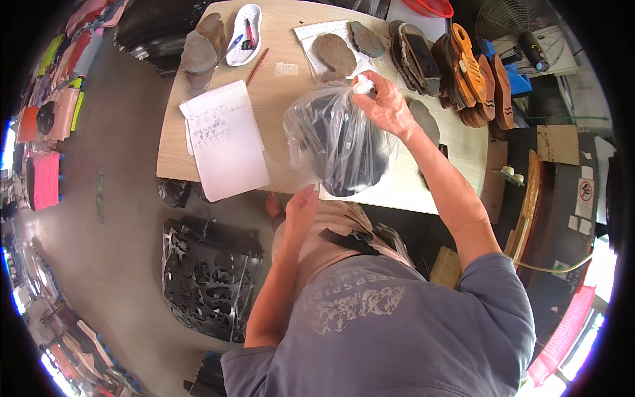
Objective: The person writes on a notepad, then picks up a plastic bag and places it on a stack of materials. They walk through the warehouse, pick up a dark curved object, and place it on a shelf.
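A clear plastic bag (344, 142) with dark, flat pieces inside stands on the table's near edge. My right hand (385, 109) is closed on the bag's bunched top, where a white, crumpled bit shows between the fingers. Below and left of the bag, my left hand (302, 206) hangs at the table's edge above my lap. Its fingers are partly turned from view, so how far they are curled is unclear. Left of the bag lies an open notebook (223, 142) with handwriting. Beyond the bag, a brown sole-shaped piece (333, 54) rests on papers.
On the pale wooden table (281, 99) are a white tray (245, 33) with pens, a red pencil (258, 66) and stacked dark sole shapes (198, 53). Orange and brown sole shapes (466, 66) stand at right, near a fan (522, 40). Black cut-out sheeting (211, 278) lies below, left.
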{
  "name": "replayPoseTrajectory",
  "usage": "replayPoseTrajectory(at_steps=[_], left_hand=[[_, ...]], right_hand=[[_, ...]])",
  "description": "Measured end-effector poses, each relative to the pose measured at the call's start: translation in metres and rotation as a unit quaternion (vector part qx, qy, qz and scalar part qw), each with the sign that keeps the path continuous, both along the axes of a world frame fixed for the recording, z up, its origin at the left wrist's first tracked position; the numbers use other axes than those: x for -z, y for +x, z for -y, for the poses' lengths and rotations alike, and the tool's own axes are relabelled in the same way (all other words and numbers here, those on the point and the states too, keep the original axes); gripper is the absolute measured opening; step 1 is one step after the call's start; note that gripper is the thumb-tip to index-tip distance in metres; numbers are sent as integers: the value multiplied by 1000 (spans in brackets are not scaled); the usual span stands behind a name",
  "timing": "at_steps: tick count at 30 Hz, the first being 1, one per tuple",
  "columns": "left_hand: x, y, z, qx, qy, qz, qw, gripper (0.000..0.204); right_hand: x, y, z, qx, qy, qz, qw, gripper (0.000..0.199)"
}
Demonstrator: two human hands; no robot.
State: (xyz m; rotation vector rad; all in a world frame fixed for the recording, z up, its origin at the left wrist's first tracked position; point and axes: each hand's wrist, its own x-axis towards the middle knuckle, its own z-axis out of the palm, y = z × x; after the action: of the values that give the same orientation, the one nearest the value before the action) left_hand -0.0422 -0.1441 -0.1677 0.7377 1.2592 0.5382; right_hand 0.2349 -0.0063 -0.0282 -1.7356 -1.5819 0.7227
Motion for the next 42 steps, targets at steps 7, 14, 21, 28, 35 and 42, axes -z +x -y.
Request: replayPoseTrajectory(at_steps=[7, 14, 21, 28, 35, 42], left_hand=[[-16, 12, -1, -65, -65, 56, 994, 55], [-32, 16, -7, -69, -72, 79, 992, 59], [-19, 14, -15, -106, -133, 208, 963, 46], [-12, -24, -25, 192, 557, -285, 756, 24], [-19, -70, -51, 164, 357, -169, 904, 50], [-17, -75, -40, -199, -119, 187, 955, 42]], right_hand=[[-43, -3, 48, -59, 74, -3, 995, 25], [-50, -8, 63, -60, 81, -23, 995, 30], [-55, -50, 56, -130, 152, -4, 980, 35], [-66, -116, 44, -147, 269, -113, 945, 31], [-34, -160, 7, -90, 299, -125, 942, 24], [33, -199, -55, -102, 223, 28, 969, 23]])
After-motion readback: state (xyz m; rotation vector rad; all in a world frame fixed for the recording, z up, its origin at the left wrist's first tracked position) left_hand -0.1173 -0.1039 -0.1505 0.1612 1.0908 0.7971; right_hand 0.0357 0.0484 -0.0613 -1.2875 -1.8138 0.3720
